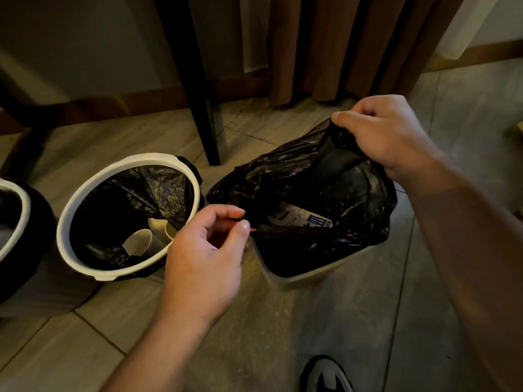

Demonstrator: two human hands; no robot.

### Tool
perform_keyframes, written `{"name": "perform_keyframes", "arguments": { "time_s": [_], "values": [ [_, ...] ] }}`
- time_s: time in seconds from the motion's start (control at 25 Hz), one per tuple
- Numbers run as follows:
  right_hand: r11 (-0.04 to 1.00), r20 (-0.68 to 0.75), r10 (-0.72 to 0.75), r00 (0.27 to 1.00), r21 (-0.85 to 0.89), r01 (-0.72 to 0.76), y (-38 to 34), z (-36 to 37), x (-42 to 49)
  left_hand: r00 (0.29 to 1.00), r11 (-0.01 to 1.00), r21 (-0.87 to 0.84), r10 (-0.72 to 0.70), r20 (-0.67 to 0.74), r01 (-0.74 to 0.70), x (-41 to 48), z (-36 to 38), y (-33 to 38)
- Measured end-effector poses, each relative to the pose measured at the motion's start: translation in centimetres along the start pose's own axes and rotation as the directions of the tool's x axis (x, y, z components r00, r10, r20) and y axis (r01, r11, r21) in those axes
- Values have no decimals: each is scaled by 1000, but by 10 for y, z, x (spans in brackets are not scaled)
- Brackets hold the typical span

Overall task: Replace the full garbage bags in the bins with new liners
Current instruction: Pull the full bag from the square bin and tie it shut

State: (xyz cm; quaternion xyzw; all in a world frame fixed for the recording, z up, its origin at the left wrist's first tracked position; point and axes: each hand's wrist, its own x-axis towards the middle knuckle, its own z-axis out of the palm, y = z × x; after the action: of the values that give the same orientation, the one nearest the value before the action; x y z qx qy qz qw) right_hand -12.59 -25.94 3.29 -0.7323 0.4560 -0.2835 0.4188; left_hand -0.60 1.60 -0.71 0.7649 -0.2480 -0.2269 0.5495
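Observation:
A black garbage bag (325, 176) sits in a pale bin (300, 277) on the floor at centre right, with a white and blue wrapper inside. My right hand (387, 134) pinches the bag's far edge and holds it lifted above the bin. My left hand (203, 250) pinches the bag's near edge at a thin red drawstring. To the left stands a round white-rimmed bin (93, 190) lined with a black bag, with paper cups (141, 241) at its bottom.
A third white-rimmed bin (19, 210) with a black liner shows at the far left edge. A black table leg (201, 108) stands behind the bins, and brown curtains (339, 46) hang at the back. My shoe (325, 374) is on the tiled floor below.

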Motion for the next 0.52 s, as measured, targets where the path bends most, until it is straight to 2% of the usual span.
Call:
{"name": "perform_keyframes", "arguments": {
  "time_s": [0.12, 0.16, 0.2, 0.28, 0.32, 0.36, 0.52],
  "values": [
    [985, 7, -49, 999, 166, 47, -11, -1, -7, 997, 988, -147, -47, -58, 38, 6, 1, 4],
    [975, 10, -82, 997, 210, 78, -17, -2, -10, 997, 967, -250, -69, -31, 59, 10, 1, 10],
    [964, 21, -122, 992, 239, 114, -25, -2, -14, 993, 913, -392, -113, 29, 115, 14, 3, 19],
    [945, 75, -191, 979, 283, 162, -41, -2, -26, 948, 692, -648, -204, 245, 316, 24, 9, 45],
    [939, 113, -209, 971, 300, 167, -48, -1, -33, 912, 599, -689, -227, 343, 408, 30, 13, 58],
    [936, 150, -228, 962, 307, 174, -54, 1, -40, 879, 555, -685, -241, 411, 472, 34, 18, 70],
    [921, 312, -332, 890, 313, 234, -64, 5, -61, 840, 552, -647, -221, 495, 526, 44, 28, 103]
  ]
}}
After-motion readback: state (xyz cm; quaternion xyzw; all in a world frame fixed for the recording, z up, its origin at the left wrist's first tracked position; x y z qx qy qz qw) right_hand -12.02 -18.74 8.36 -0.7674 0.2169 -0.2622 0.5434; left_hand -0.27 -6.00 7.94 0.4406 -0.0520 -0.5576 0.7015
